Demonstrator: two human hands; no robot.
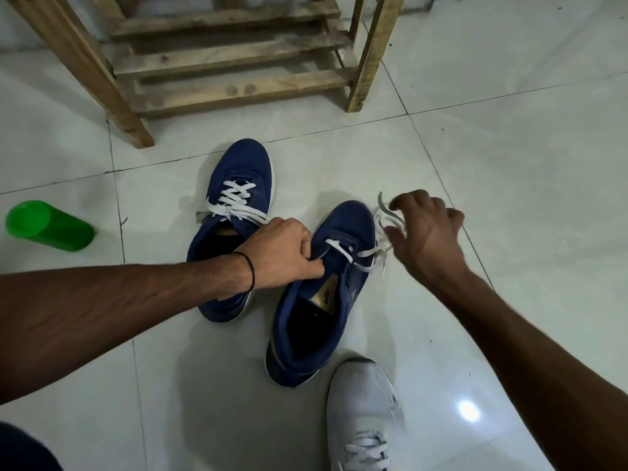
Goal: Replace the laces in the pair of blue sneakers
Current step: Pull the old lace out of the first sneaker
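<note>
My left hand (282, 253) pinches the nearer blue sneaker (316, 317) at its eyelet edge, right hand (428, 232) curls round the loose white lace (385, 226); I'd pull straight outward to clear the last eyelets

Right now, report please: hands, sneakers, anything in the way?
Left hand grips near blue sneaker by its eyelet edge. Right hand holds its white lace, mostly unthreaded. Far blue sneaker laced. Green bottle lies left, apart.

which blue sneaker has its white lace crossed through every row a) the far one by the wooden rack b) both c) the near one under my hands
a: the far blue fabric sneaker is fully laced; the near blue sneaker has its loose white lace trailing to the right hand
</note>
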